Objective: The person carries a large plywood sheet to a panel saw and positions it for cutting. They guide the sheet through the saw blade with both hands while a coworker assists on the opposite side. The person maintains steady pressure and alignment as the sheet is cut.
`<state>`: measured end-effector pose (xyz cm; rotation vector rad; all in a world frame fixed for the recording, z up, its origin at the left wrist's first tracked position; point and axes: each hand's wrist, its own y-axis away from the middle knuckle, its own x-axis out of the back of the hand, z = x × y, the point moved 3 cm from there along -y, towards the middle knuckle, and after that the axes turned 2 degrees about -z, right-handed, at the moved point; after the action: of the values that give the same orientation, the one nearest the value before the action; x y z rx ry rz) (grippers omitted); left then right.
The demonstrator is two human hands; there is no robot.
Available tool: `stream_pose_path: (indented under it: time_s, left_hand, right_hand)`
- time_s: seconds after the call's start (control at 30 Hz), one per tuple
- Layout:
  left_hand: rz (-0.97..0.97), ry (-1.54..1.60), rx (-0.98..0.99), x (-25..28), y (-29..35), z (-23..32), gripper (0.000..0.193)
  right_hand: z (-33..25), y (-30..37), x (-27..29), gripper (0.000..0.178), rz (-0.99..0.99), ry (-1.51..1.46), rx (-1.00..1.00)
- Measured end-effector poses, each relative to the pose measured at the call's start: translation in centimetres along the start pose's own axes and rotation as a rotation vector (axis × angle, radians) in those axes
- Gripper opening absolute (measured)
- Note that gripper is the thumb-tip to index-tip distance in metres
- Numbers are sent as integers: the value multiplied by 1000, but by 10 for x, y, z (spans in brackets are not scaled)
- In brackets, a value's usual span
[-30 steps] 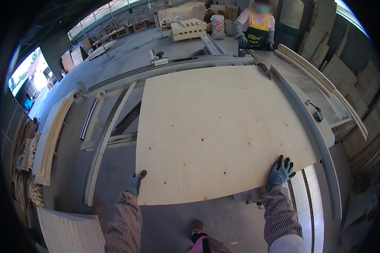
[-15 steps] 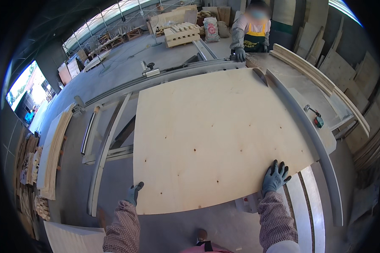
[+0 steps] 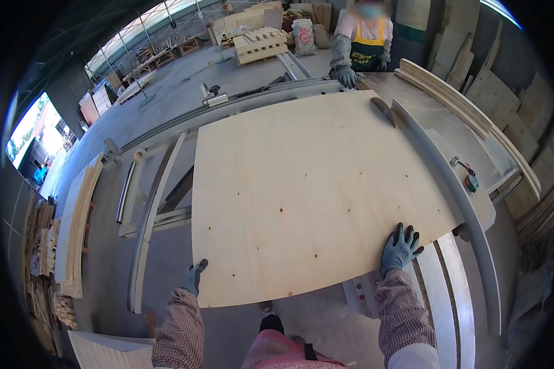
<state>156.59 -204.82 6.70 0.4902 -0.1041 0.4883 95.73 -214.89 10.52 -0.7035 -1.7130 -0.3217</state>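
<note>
A large pale plywood sheet (image 3: 314, 197) with small dark knots lies flat on the saw table, its right edge along a long grey metal fence (image 3: 434, 154). My left hand (image 3: 194, 277), in a blue-grey glove with dark fingertips, grips the sheet's left edge close to the near corner. My right hand (image 3: 401, 249), in a matching glove, rests on the sheet near its front right edge, fingers spread flat. At the sheet's far right corner stands a dark curved saw blade or guard (image 3: 385, 112).
Across the table a co-worker (image 3: 366, 46) has one gloved hand on its far edge. Beyond the fence lie long wooden strips (image 3: 449, 101) and a tape measure (image 3: 471, 183). An open metal frame (image 3: 160, 197) is at left, with stacked boards (image 3: 77, 234) beyond it.
The sheet and both my hands have shifted slightly away from me, while the whole view has moved a little. My leg now shows below the sheet. The grips look unchanged.
</note>
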Motion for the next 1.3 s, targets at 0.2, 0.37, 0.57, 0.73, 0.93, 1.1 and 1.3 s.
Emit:
stream_pose_path:
  time_s: [0.2, 0.37, 0.57, 0.73, 0.93, 1.1, 1.3]
  left_hand:
    - [1, 19, 50, -9, 15, 16, 39]
    - [32, 46, 43, -8, 19, 13, 38]
    - [15, 82, 51, -11, 19, 18, 34]
    - [-29, 95, -20, 3, 1, -3, 33]
    - [-83, 151, 35, -18, 27, 32, 37]
    - [-32, 101, -27, -8, 11, 14, 42]
    - [-26, 77, 3, -17, 26, 32, 45]
  right_hand:
    - [-1, 1, 2, 42, -15, 2, -3]
    - [-4, 1, 3, 44, -8, 7, -3]
    - [-4, 1, -2, 44, 14, -17, 14]
    - [-3, 4, -5, 44, -2, 5, -10]
    - [-2, 1, -7, 45, 46, -1, 10]
    - [-2, -1, -10, 42, 65, -36, 14]
    - [3, -1, -13, 42, 84, -6, 4]
